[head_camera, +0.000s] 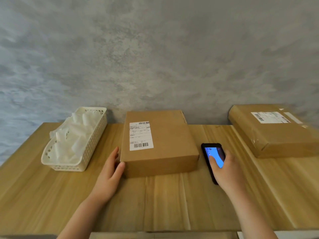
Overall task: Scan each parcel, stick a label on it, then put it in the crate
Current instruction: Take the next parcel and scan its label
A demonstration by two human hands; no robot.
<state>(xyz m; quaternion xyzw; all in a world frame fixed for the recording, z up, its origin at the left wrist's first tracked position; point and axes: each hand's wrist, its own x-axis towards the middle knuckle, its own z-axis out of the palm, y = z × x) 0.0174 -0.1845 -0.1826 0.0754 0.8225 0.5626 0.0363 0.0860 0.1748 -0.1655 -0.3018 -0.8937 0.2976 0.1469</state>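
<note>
A wooden desk (164,200) set against a mottled grey wall (155,57) is shown from above. A brown cardboard parcel (165,145) is laid flat at the centre of the desk, its far edge close to the wall. A white printed label (140,136) with barcodes at top and bottom is seen on the left part of the parcel's upper face.

The left hand (110,173) is placed at the near left corner of the parcel, fingers extended and lying along the left side, the thumb set against the front face; nothing is enclosed by the fingers. The right hand (226,171) is curled around a black handheld scanner (213,158), which is held just right of the parcel, apart from it, with its lit blue screen turned upward. The thumb is laid across the lower part of the screen.

A second, flatter brown parcel (276,133) is seen at the right end of the desk, well apart from the first, with a white label (271,117) on its upper face and clear tape along its edges. A white perforated plastic basket (89,147) is stood at the left end of the desk and is filled with translucent white plastic items (74,135), whose exact kind cannot be told. The edge of a further cardboard surface (162,235) is visible below the desk's near edge.
</note>
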